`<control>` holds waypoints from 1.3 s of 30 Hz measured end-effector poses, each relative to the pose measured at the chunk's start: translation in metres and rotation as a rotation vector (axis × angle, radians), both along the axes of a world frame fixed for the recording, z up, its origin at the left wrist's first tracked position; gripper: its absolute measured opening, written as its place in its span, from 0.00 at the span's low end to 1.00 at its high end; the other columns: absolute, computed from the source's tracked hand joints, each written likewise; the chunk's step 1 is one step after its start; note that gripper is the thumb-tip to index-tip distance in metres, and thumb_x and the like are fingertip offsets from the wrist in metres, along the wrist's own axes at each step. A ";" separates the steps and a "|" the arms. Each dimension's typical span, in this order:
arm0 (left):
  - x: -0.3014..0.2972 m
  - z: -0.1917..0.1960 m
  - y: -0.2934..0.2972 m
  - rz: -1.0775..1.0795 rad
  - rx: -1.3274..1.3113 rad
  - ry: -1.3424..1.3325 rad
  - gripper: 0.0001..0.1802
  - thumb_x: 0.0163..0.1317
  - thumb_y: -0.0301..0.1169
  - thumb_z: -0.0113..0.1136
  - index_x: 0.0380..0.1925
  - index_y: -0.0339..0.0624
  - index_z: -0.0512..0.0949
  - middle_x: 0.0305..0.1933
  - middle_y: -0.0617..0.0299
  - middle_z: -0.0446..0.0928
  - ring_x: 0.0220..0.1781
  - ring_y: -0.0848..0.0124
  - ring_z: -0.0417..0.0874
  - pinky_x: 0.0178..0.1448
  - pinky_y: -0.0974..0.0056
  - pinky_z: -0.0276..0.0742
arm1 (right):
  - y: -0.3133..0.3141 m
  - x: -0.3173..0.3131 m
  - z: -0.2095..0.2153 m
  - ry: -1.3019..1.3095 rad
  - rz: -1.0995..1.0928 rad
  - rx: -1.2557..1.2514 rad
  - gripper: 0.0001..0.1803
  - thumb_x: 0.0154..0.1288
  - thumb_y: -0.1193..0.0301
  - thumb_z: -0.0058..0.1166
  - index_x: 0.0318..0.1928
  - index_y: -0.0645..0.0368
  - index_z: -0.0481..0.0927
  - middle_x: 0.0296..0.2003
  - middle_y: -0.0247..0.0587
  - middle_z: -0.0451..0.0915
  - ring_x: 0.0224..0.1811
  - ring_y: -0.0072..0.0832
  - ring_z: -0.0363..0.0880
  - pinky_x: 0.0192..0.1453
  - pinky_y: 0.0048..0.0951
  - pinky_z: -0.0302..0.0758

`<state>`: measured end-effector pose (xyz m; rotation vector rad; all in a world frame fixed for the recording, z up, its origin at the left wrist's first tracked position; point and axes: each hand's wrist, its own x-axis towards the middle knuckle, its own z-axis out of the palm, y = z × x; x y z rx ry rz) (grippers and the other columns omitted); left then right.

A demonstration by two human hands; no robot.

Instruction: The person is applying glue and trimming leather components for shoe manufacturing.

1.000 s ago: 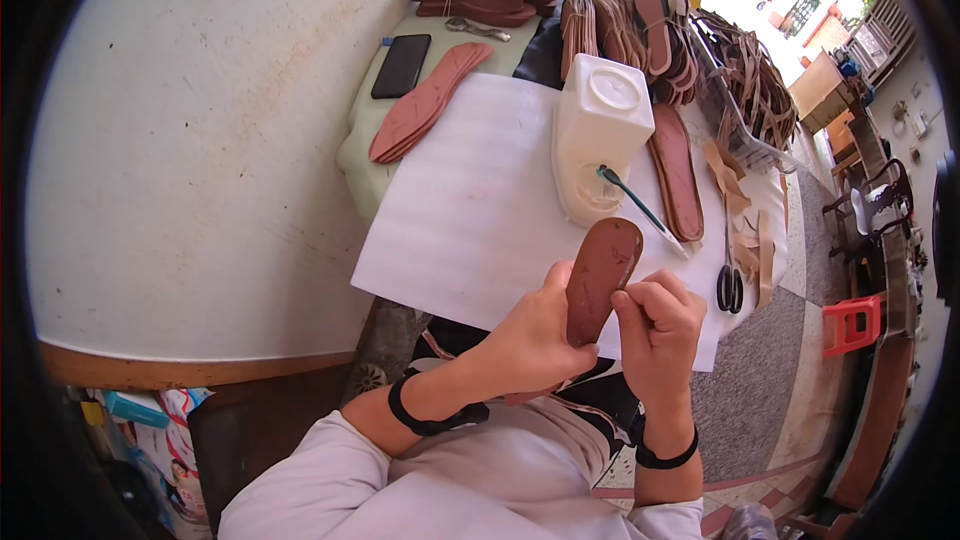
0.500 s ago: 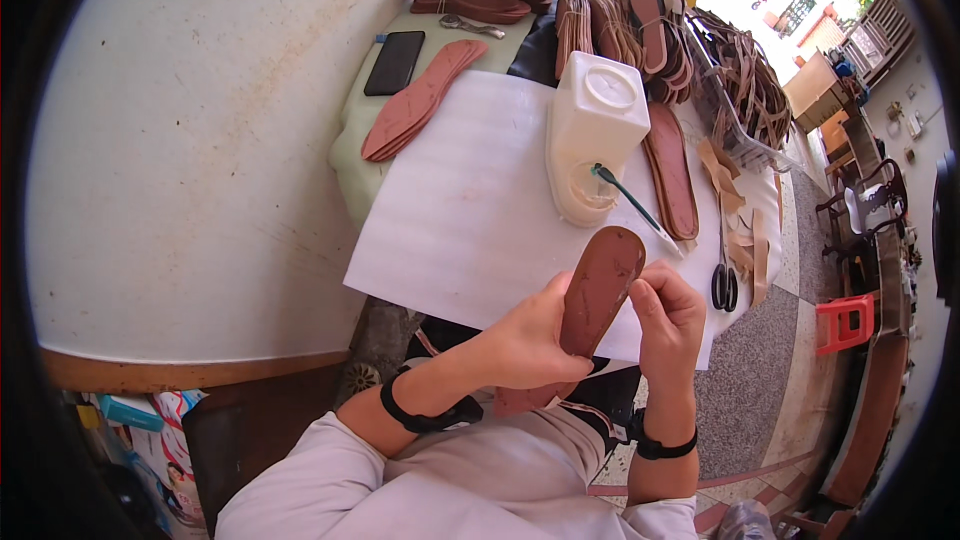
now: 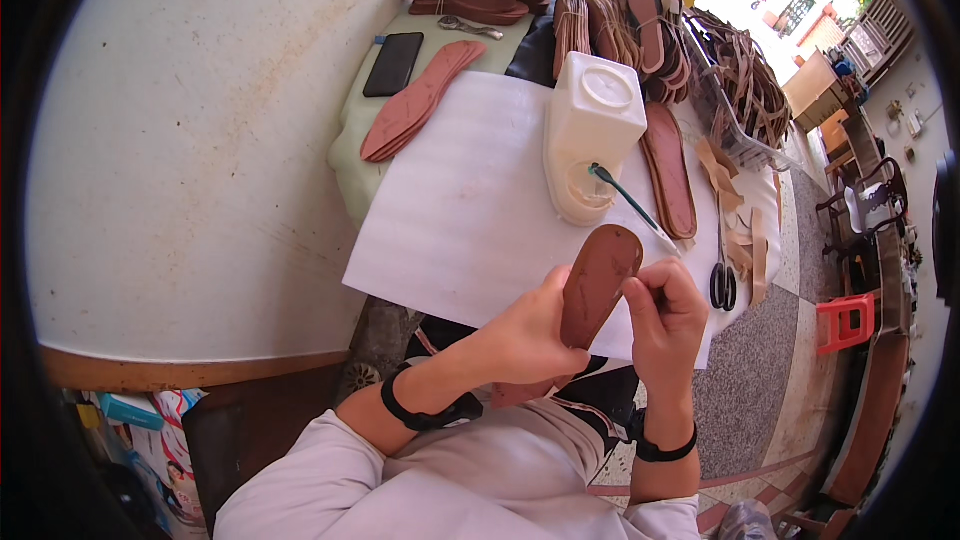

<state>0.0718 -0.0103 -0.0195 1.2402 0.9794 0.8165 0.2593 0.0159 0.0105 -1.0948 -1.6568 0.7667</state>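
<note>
The fingers of the left hand (image 3: 525, 335) grip a sole (image 3: 600, 285); those of the right hand (image 3: 668, 320) pinch its edge. Beyond them stands a container (image 3: 608, 105); scissors (image 3: 717, 285) lie to their right.

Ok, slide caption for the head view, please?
Left hand grips a reddish sole, right hand at its edge, with a white container and scissors beyond.

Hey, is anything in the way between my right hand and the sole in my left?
Nothing visible. Your right hand is right at the edge of the sole, which your left hand holds. The white container stands beyond them, not between.
</note>
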 end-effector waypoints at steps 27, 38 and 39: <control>-0.014 -0.012 0.012 0.365 0.037 -0.202 0.08 0.73 0.26 0.68 0.45 0.29 0.87 0.35 0.63 0.88 0.36 0.82 0.84 0.39 0.72 0.81 | -0.016 -0.011 -0.029 0.261 -0.022 -0.313 0.09 0.79 0.77 0.57 0.36 0.62 0.76 0.28 0.23 0.73 0.29 0.09 0.64 0.31 0.17 0.62; -0.008 -0.001 0.008 0.446 0.100 -0.121 0.10 0.75 0.30 0.67 0.44 0.32 0.88 0.34 0.66 0.88 0.34 0.84 0.81 0.38 0.72 0.79 | -0.022 -0.014 -0.032 0.166 -0.035 -0.259 0.09 0.76 0.78 0.59 0.35 0.62 0.75 0.25 0.21 0.71 0.26 0.08 0.62 0.28 0.18 0.60; -0.009 -0.001 0.008 0.443 0.102 -0.135 0.10 0.76 0.31 0.66 0.44 0.32 0.88 0.33 0.67 0.87 0.34 0.84 0.81 0.37 0.72 0.79 | -0.022 -0.014 -0.031 0.162 -0.032 -0.252 0.09 0.76 0.78 0.59 0.35 0.62 0.75 0.25 0.21 0.71 0.26 0.08 0.62 0.28 0.18 0.60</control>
